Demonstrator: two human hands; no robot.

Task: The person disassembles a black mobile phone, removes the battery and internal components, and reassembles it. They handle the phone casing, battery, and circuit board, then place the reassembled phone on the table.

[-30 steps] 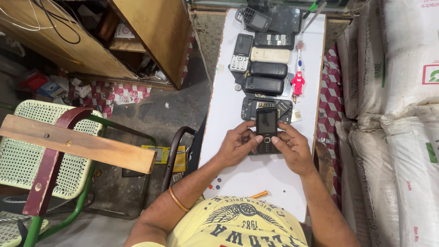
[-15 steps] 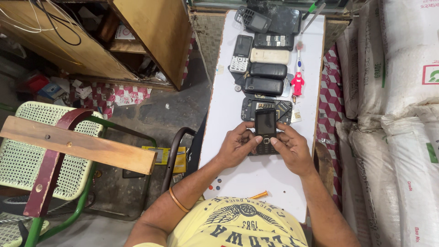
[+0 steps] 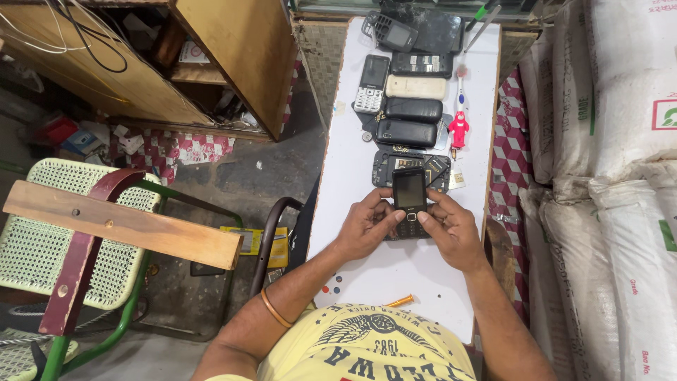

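Both my hands hold a small black keypad phone (image 3: 410, 194) over a narrow white table (image 3: 352, 162). My left hand (image 3: 367, 226) grips its left lower side, thumb on the keypad. My right hand (image 3: 450, 229) grips the right side, thumb also near the keys. The phone's dark screen faces up. Just beyond it lies an opened phone body (image 3: 412, 168) with its insides showing.
Further up the table lie several phones and phone shells (image 3: 411, 109), a red toy-like figure (image 3: 458, 130), a toothbrush (image 3: 462, 92) and an orange screwdriver (image 3: 398, 301) near me. White sacks (image 3: 606, 141) stand right; a wooden cabinet (image 3: 233, 63) and green chair (image 3: 84, 240) left.
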